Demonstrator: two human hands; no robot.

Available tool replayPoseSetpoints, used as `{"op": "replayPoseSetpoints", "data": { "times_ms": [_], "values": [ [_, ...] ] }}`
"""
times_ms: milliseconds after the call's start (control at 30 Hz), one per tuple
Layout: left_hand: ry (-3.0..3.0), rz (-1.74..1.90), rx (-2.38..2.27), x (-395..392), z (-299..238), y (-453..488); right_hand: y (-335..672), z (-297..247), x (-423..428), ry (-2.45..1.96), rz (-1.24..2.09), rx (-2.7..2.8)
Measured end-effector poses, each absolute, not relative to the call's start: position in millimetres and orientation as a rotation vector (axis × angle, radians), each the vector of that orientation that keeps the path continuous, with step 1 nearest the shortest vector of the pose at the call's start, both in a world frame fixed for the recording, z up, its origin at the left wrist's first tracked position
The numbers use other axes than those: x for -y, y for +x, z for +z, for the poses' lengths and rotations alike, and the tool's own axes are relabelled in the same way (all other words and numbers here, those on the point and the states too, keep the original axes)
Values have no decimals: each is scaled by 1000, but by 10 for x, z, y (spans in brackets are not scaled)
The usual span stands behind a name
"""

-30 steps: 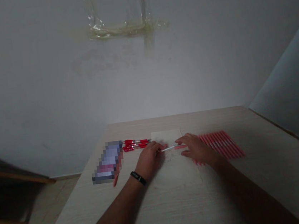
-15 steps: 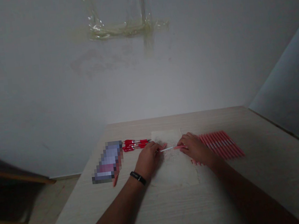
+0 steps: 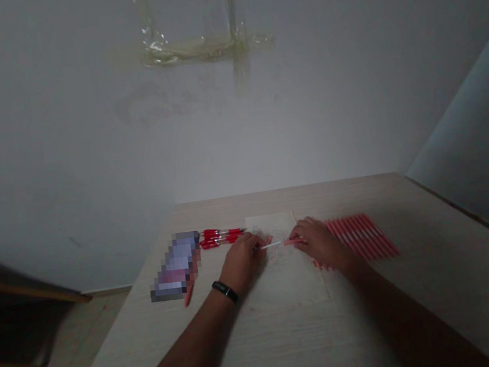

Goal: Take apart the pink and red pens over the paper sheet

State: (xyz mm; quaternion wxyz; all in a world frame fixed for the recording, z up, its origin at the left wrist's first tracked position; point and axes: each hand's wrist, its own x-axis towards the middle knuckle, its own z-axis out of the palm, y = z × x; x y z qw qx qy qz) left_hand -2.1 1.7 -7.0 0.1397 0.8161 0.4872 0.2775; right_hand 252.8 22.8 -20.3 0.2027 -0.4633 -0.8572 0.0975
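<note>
Above the paper sheet [image 3: 288,278] on the table [image 3: 442,214], the left hand [image 3: 242,260] grips a thin white refill [image 3: 272,244], its end meeting a pink pen barrel [image 3: 293,241] grasped by the right hand [image 3: 319,242]; red pens [image 3: 221,236] lie left, pink barrels [image 3: 361,238] right.

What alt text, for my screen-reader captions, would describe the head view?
The left hand and right hand meet over a sheet of paper on a pale wooden table, holding a thin white rod that runs into a pink-red tube. A row of red-striped tubes lies to the right; red-capped pens and a pixelated package lie to the left.
</note>
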Motion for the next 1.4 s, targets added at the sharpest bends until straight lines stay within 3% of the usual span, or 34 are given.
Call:
{"op": "replayPoseSetpoints", "data": {
  "times_ms": [1067,1400],
  "values": [
    [2337,828,-1453,-42,-145,-83,2581,-77,-246,-1207,190,2334],
    [2337,803,-1246,30,-31,31,2378,-50,-120,-1104,278,2354]
  ]
}}
